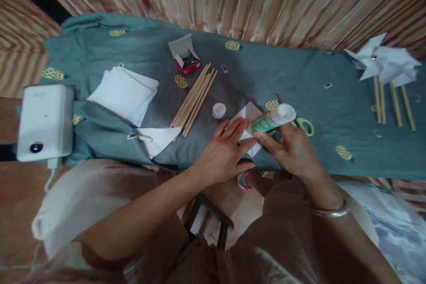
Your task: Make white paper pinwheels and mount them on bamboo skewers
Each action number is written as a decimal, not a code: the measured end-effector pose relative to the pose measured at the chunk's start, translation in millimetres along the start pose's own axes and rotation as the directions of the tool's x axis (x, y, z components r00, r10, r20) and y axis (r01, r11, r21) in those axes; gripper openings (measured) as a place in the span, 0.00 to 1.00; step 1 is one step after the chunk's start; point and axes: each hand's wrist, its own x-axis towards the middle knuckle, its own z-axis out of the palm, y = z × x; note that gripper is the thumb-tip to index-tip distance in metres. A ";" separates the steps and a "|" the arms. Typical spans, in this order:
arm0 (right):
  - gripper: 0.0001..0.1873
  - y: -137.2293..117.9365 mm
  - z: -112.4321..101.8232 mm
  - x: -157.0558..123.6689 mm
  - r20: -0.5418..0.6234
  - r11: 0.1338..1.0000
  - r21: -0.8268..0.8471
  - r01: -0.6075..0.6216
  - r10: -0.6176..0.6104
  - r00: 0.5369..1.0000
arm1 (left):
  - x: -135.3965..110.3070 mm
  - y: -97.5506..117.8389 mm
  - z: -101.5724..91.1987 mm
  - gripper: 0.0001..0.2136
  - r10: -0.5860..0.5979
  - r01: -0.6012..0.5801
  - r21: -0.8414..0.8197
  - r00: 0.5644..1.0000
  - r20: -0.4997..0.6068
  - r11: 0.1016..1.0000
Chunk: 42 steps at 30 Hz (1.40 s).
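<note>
In the head view, a folded piece of white paper (250, 110) lies on the cloth near the table's front edge. My left hand (222, 153) rests on its left side with the fingers stretched out, pressing it down. A green and white glue stick (268, 120) is gripped in my right hand (293, 148), tilted, its lower end at the paper. Part of the paper is hidden under my hands. The glue stick's round white cap (218, 110) sits just beyond my left hand. Scissors (305, 126) with pale green handles lie behind my right hand, partly covered.
Several wooden sticks (195, 100) lie left of the cap, below an open red box (189, 64) of small metal pins. Further left are stacked white sheets (124, 91), a paper scrap (159, 140) and a white device (46, 122). Paper pinwheels (374, 57) on sticks lie far right.
</note>
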 end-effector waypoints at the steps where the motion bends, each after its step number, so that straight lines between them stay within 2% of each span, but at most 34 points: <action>1: 0.22 -0.6 0.5 0.1 -0.001 1.000 0.004 0.001 -0.001 1.000 | 0.1 0.0 -0.1 0.27 0.000 0.000 0.003 1.000 0.002 1.000; 10: 0.20 -2.2 4.3 1.0 -0.050 1.000 -0.003 0.022 -0.022 0.999 | 0.2 0.2 0.0 0.28 0.005 -0.005 0.013 1.000 0.003 1.000; 16: 0.24 -0.4 5.9 2.6 -0.098 0.999 -0.019 0.029 -0.031 0.995 | -0.6 -0.8 0.7 0.28 0.007 -0.007 -0.008 1.000 -0.008 1.000; 21: 0.27 2.1 4.3 1.6 -0.092 0.999 -0.041 -0.007 0.003 0.996 | -0.6 -1.3 0.6 0.27 0.010 -0.010 -0.015 1.000 -0.014 1.000; 31: 0.23 -1.0 -0.5 -1.6 -0.027 0.999 0.013 -0.032 0.033 0.999 | -0.3 -0.7 0.7 0.27 0.009 -0.010 -0.015 1.000 -0.017 1.000; 42: 0.24 -0.9 6.9 0.4 -0.078 0.999 -0.003 0.052 -0.052 0.996 | -0.1 -0.9 1.8 0.26 0.006 -0.006 -0.019 1.000 -0.026 1.000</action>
